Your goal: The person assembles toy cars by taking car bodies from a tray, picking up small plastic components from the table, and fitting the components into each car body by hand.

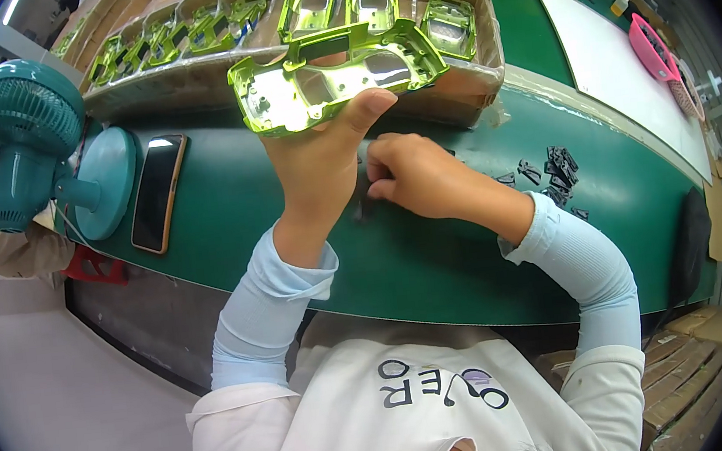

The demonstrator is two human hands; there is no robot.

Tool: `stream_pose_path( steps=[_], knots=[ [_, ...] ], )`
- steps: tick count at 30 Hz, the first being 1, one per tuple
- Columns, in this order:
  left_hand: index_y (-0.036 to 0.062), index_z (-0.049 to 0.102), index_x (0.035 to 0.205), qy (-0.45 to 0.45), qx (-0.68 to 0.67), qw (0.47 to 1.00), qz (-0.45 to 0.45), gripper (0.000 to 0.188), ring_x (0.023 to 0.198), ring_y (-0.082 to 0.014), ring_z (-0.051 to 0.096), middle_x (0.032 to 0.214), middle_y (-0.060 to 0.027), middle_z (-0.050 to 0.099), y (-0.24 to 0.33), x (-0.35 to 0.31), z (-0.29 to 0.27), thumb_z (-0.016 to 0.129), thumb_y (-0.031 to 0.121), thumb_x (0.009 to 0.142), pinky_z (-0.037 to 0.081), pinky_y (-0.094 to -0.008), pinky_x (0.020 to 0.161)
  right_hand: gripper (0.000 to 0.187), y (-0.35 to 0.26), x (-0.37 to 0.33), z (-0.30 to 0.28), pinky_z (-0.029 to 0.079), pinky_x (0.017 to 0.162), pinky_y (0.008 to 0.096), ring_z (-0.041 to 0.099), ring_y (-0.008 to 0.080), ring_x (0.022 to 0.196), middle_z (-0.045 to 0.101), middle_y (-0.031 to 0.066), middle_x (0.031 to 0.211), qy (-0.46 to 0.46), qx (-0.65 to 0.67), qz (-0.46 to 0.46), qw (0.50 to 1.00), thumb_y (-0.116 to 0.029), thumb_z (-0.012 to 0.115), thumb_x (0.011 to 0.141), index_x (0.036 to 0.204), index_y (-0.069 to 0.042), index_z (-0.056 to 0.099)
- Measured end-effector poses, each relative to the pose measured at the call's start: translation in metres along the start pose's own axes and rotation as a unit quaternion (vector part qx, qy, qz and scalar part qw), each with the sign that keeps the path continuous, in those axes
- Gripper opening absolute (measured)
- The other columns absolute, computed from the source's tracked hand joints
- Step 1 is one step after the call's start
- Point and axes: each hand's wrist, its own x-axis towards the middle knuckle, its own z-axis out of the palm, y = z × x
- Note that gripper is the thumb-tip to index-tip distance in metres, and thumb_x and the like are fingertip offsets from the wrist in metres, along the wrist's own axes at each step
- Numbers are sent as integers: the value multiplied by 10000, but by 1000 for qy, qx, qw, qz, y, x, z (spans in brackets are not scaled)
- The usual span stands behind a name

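Observation:
A shiny green toy car body shell (277,99) with window openings, its hollow inside showing, is held up in my left hand (318,167). The thumb presses along its near side. Just to the right and lower, my right hand (426,176) is closed, thumb and fingers pinched together close over the table. A dark smear shows by those fingertips, too blurred to name. Small black plastic parts (559,171) lie in a loose pile to the right of my right forearm.
A divided cardboard box (453,97) of similar green shells stands behind my hands. At left are a teal fan (102,187) and a phone (161,194) on the green table (437,279). Pink basket (652,49) at far right. Other people sit at far left and top right.

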Motion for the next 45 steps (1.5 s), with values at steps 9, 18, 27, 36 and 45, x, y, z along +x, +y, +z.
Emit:
stream_pose_path(
  steps=[9,18,27,36,45],
  knots=[
    [-16,510,1057,-29,-13,999,-21,430,888,-175,562,992,-99,575,1,-2,1,712,82,690,448,-300,809,82,-4,-37,-40,442,516,219,537,108,590,551,62,682,14,278,215,936,37,608,689,757,34,563],
    [16,421,1125,-203,25,976,72,756,971,-238,518,1078,-142,503,-7,-26,17,833,204,520,439,-319,811,235,-25,-78,-78,453,487,275,559,217,575,565,99,723,327,-165,-242,898,3,597,555,789,20,601],
    [19,435,1115,-252,31,960,118,736,972,-275,521,1067,-162,516,-11,-26,21,831,158,509,441,-337,815,272,-22,-76,-67,410,442,255,465,149,506,425,47,637,248,-212,-293,899,-103,590,533,764,37,558],
    [23,426,1128,-280,26,949,144,728,992,-278,510,1077,-158,505,-10,-24,19,820,120,524,440,-332,820,258,-19,-75,-64,412,429,265,488,156,517,439,59,651,250,-186,-320,895,-95,592,542,759,42,562],
    [25,424,1129,-304,40,939,156,721,993,-280,511,1079,-159,501,-6,-22,18,816,116,532,434,-344,832,204,-20,-77,-70,440,511,296,523,192,623,491,73,731,179,-111,-304,929,-81,588,598,772,23,561]
  ],
)
